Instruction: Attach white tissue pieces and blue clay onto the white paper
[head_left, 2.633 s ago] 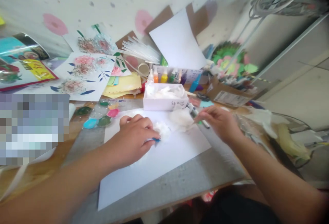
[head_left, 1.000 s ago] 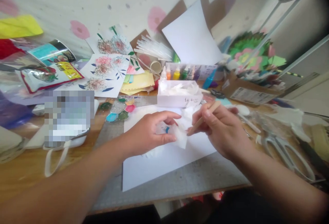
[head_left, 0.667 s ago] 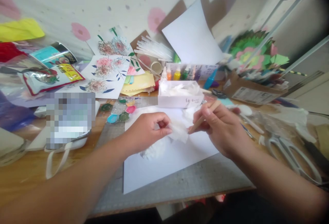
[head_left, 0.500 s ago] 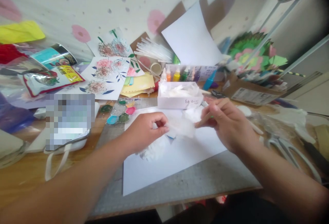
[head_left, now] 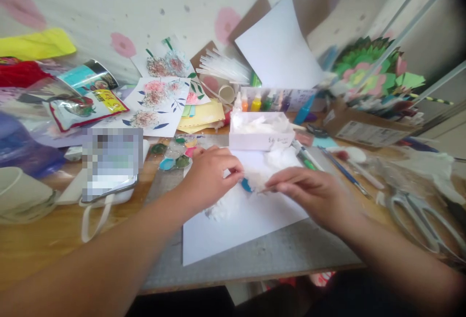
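Note:
White tissue point(head_left: 257, 179) hangs between my two hands, above a white paper sheet point(head_left: 233, 239). My left hand point(head_left: 218, 174) pinches its left edge between thumb and finger. At its right edge, my right hand point(head_left: 306, 188) grips a thin light-brown stick point(head_left: 286, 182) whose tip meets the tissue. A small blue round thing point(head_left: 247, 185) shows just below the tissue. On the sheet, a white crumpled clump point(head_left: 221, 209) lies under my left hand, and another white tuft point(head_left: 282, 156) rests near the box.
A white box point(head_left: 261, 138) of tissue stands behind the sheet. Paint palette point(head_left: 167, 163) and phone point(head_left: 112, 161) are on the left, with a cup point(head_left: 24, 195) at the edge. Brushes point(head_left: 344, 171) and scissors point(head_left: 422, 220) lie right; paint bottles point(head_left: 256, 104) stand behind.
My right hand has lowered and turned, its stick now against the tissue. The blue round thing shows more clearly. The whole view has shifted, with the cup more in sight at left.

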`<state>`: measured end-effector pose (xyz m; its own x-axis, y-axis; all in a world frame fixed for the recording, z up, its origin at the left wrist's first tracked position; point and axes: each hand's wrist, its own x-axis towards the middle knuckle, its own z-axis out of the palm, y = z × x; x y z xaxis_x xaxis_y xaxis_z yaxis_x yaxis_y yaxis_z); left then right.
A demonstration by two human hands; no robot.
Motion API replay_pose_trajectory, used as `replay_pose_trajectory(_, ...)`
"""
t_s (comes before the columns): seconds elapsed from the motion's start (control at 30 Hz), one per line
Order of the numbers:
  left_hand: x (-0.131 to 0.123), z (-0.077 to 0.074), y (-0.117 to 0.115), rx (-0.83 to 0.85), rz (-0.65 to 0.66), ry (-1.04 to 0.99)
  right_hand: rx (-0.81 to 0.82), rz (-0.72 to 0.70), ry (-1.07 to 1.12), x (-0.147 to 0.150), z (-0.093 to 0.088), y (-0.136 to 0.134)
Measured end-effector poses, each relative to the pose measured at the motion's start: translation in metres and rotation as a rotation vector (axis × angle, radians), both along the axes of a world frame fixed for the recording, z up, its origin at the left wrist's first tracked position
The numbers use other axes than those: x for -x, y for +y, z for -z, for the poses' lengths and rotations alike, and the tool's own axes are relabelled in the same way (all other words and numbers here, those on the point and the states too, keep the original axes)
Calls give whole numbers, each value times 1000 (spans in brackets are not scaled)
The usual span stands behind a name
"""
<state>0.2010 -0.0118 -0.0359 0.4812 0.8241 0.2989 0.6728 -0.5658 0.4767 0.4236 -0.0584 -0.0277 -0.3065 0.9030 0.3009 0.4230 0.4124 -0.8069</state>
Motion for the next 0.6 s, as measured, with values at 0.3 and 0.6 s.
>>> replay_pose_trajectory(0.3, 1, 2, -4, -106, -57, 99, -1, 122, -28, 14, 22, 8)
replay_pose_trajectory(0.6, -6, 14, -16, -98, 137, 288, -37, 152, -21, 13, 21, 8)
